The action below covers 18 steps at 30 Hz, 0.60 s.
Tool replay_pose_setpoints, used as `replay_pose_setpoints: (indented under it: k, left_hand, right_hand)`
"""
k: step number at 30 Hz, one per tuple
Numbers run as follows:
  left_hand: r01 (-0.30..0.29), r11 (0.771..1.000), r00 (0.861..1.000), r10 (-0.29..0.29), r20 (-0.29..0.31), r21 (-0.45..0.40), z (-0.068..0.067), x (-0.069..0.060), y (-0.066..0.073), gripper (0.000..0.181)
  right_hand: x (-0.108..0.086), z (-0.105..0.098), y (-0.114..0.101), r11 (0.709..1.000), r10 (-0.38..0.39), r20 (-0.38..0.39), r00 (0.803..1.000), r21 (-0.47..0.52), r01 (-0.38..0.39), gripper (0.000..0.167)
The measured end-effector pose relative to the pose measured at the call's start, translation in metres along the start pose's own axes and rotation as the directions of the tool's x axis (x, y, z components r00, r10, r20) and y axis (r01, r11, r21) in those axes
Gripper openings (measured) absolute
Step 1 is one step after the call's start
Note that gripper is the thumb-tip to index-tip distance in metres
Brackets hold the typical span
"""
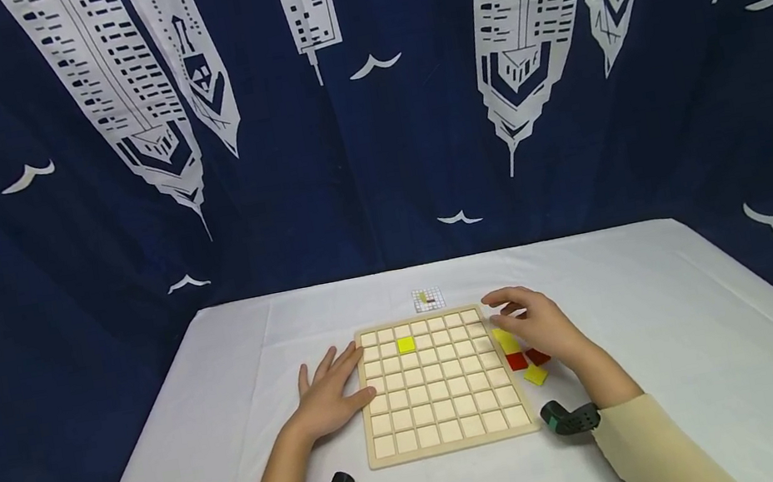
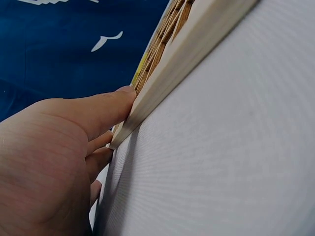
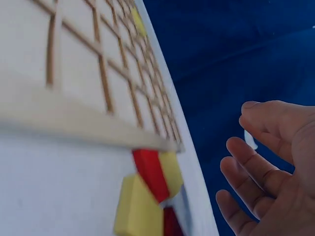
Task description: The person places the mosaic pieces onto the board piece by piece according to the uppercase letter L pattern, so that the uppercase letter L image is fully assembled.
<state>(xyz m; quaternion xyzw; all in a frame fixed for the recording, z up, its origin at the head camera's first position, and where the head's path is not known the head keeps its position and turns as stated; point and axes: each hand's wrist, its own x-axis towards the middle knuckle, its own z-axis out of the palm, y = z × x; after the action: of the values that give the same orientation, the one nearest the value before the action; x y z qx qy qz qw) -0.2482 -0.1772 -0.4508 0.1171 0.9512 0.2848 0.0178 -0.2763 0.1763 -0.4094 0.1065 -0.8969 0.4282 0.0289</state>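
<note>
A square wooden grid board (image 1: 447,391) lies on the white table, with one yellow tile (image 1: 406,345) in a cell of its upper left part. My left hand (image 1: 328,402) rests at the board's left edge, thumb on the rim; in the left wrist view the hand (image 2: 64,147) touches the wooden frame (image 2: 167,69). Over the upper right corner my right hand (image 1: 536,324) hovers, fingers loosely bent, nothing visible between them. Beneath and beside it lie yellow tiles (image 1: 536,375) and red tiles (image 1: 517,361). The right wrist view shows the hand (image 3: 270,167) apart from the yellow pieces (image 3: 139,206).
A small printed grid card (image 1: 429,299) lies just beyond the board's far edge. Behind the white table (image 1: 674,330) hangs a dark blue curtain (image 1: 357,153) with white building and bird prints.
</note>
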Motion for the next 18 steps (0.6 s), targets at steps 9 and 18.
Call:
replay_pose_setpoints:
  k: [9,18]
  left_hand:
    - [-0.005,1.000,1.000,0.005,0.000,-0.013,0.000,0.000,0.001,0.073]
    - [0.000,1.000,1.000,0.000,-0.003,-0.009,-0.001,0.000,0.002,0.072]
  right_hand:
    - [0.002,0.002,0.018,0.998,0.047,0.045,0.998,-0.049,-0.045,0.034]
    - [0.005,0.007,0.032,0.992,0.066,0.030,0.997,-0.108,-0.063,0.031]
